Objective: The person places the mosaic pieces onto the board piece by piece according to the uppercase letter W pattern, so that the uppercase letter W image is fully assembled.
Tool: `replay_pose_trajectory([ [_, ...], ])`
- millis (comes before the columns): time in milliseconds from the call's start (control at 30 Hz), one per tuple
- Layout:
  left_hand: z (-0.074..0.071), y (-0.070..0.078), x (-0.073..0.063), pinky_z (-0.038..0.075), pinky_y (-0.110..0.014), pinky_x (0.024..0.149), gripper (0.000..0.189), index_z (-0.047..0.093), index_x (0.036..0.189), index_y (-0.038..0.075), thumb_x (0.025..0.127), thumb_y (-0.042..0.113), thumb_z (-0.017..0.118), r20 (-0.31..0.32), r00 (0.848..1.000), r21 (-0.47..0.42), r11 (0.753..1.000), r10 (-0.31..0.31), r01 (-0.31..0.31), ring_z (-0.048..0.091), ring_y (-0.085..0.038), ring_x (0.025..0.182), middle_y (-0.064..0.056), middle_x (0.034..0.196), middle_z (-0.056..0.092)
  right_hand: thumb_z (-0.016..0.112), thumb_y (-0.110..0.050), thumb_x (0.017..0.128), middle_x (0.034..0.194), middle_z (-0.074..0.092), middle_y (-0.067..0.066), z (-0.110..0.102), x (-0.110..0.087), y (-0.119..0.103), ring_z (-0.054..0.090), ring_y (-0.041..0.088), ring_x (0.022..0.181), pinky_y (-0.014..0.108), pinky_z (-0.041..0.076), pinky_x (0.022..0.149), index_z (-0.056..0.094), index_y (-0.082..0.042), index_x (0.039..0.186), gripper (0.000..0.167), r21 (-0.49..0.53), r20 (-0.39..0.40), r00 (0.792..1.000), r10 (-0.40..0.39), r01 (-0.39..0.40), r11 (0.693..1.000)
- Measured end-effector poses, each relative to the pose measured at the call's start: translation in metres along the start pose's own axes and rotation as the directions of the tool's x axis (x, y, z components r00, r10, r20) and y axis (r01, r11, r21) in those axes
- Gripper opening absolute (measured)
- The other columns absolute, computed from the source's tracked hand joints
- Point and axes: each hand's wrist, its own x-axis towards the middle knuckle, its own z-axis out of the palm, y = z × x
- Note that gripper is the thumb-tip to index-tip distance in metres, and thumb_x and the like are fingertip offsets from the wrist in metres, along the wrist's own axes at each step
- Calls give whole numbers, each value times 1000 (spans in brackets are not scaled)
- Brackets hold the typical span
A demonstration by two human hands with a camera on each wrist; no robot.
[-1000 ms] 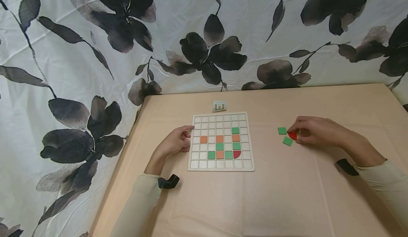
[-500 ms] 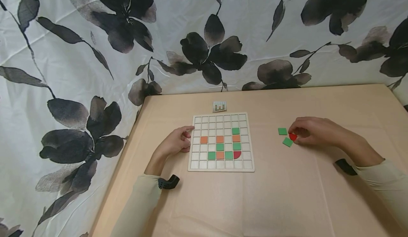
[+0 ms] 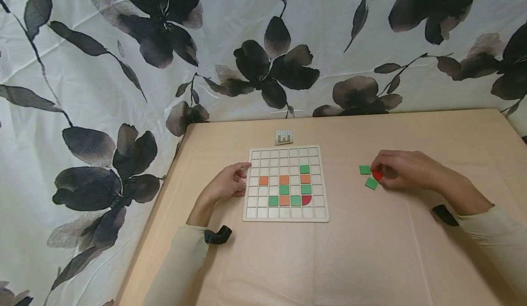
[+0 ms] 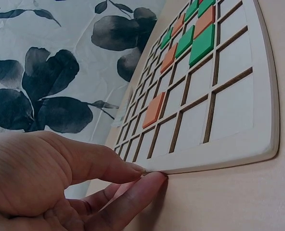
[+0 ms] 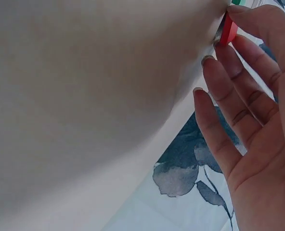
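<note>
My left hand (image 3: 226, 181) is at the left edge of a white grid board (image 3: 252, 217). In the left wrist view its thumb and a finger pinch the board's rim (image 4: 219, 155). Orange and green square tiles and one red rounded tile (image 3: 306, 199) sit in the board's cells. To the right, my right hand (image 3: 407, 169) pinches another red tile (image 3: 376, 175) between thumb and fingers, low over the table. Two green square tiles lie by its fingertips, one upper (image 3: 364, 169) and one lower (image 3: 371, 184). The right wrist view shows the held red tile (image 5: 227, 31) edge-on.
Behind the board lies a small card (image 3: 283, 136) printed with a grid pattern. The light wooden table (image 3: 362, 260) ends at a floral cloth (image 3: 230, 4) at the back and left. A wide stretch of table separates the board from the loose tiles.
The red tile has turned slightly in my right fingers, and the hand has shifted only a little. My left hand stays at the board's edge.
</note>
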Motion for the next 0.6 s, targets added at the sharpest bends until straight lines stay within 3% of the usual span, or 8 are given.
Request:
replay_pose_trajectory([
  [433, 0, 0, 0, 58, -30, 66, 67, 46, 151, 9, 90, -16, 56, 2, 1000, 15, 1000, 10, -10, 55, -22, 82, -15, 112, 47, 82, -17, 76, 93, 57, -18, 1, 3, 2, 50, 0, 74, 23, 43, 59, 71, -28, 100, 28, -23, -44, 998, -54, 53, 998],
  [600, -1, -1, 0, 58, -29, 65, 67, 46, 151, 9, 90, -16, 56, 1, 1000, 14, 1000, 9, -9, 55, -22, 82, -15, 112, 48, 82, -18, 76, 93, 58, -16, -1, 4, 2, 51, 3, 74, 24, 44, 59, 72, -26, 100, 27, -30, -19, 999, -38, 37, 999],
])
